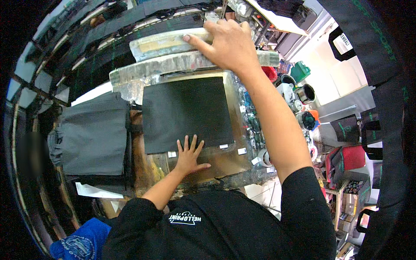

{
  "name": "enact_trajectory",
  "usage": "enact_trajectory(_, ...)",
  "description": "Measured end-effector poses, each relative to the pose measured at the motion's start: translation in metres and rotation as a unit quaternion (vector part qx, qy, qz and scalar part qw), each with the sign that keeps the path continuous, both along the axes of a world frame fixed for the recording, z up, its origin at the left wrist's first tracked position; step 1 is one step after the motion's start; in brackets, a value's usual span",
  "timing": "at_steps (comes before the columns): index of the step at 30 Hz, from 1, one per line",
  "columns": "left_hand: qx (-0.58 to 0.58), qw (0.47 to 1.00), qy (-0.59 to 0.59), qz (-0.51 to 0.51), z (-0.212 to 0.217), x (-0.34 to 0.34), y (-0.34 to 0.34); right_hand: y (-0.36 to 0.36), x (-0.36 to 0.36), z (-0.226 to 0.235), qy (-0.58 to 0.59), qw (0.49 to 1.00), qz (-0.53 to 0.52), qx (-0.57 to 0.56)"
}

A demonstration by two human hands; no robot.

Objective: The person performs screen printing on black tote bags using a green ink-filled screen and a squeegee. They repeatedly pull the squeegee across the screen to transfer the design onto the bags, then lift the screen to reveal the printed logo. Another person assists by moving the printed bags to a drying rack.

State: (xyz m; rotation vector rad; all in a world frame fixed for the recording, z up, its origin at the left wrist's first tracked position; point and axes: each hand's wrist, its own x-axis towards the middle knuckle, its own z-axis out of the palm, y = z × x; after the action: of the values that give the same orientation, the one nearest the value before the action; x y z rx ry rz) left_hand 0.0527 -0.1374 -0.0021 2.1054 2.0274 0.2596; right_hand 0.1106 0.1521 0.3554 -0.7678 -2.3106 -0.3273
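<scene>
A flat black fabric piece point(186, 112) lies on the brown, stained work board point(208, 167) in front of me. My left hand point(189, 157) rests open at its near edge, fingers spread with their tips on the fabric. Farther off, a paint-stained screen-printing frame point(164, 66) is tilted up beyond the fabric, seen nearly edge-on. My right hand point(232, 45) reaches over it, its fingers hooked across the top and the thumb against a pale, smeared bar point(169, 44). The right fingertips are hidden behind. Small white tabs point(242, 151) sit along the board's near edge.
A stack of black fabric pieces point(95, 138) lies left of the board. Open cans point(305, 93), a green container point(300, 71) and other tubs crowd the right side. Black bags hang at the far right, and a red seat point(346, 160) stands below them. Racks fill the far left.
</scene>
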Motion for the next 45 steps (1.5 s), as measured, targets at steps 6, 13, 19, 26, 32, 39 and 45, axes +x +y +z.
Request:
enact_trajectory(6,0.047,0.998,-0.028,0.009,-0.014,0.018,0.048,0.004,-0.002,0.001,-0.011,1.000,0.015,-0.005)
enact_trajectory(13,0.033,0.998,-0.043,0.016,-0.017,0.051,0.039,0.004,0.001,-0.003,-0.011,1.000,0.016,-0.006)
enact_trajectory(19,0.059,0.997,-0.057,0.016,-0.021,0.056,0.028,0.001,0.001,-0.002,-0.029,1.000,0.002,0.003)
enact_trajectory(26,-0.005,0.977,-0.191,0.093,0.035,0.027,0.026,0.000,0.000,-0.005,-0.024,1.000,0.016,0.009)
enact_trajectory(32,0.209,0.561,-0.793,0.110,0.185,-0.054,0.006,-0.041,0.034,-0.050,-0.027,0.999,0.027,0.013)
enact_trajectory(39,0.073,0.376,-0.851,0.360,0.153,-0.037,-0.064,-0.107,0.093,-0.167,-0.232,0.956,0.051,-0.175)
enact_trajectory(45,0.006,0.407,-0.834,0.373,0.056,-0.034,-0.080,-0.096,0.092,-0.209,-0.216,0.945,0.055,-0.239)
